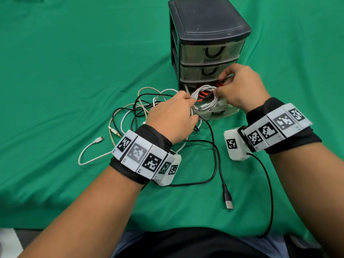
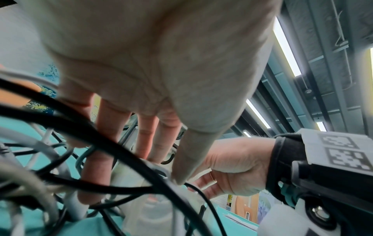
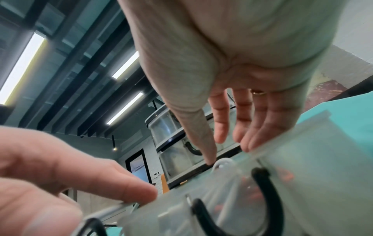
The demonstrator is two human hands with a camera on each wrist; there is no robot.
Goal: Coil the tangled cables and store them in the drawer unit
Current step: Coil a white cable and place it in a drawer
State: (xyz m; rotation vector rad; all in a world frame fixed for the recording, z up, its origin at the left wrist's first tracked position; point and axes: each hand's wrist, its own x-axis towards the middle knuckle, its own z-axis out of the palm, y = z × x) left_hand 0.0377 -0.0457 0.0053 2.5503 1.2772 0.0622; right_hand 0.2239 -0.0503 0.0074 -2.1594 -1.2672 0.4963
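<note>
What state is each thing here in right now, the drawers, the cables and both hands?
Top drawer: closed.
Middle drawer: closed.
Bottom drawer: pulled open, red cable inside.
White cable: coiled, at the open drawer, held by both hands.
Black cable: loose on the green cloth, uncoiled.
Cable pile: tangled.
Left hand: gripping the white coil.
Right hand: pinching the white coil.

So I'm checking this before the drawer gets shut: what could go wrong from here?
1. The white coil sits high in the open bottom drawer over red cable; it may spring out or jam.
2. The left hand rests among loose black cable, which could drag along.
3. The drawer unit might shift if pushed.
</note>
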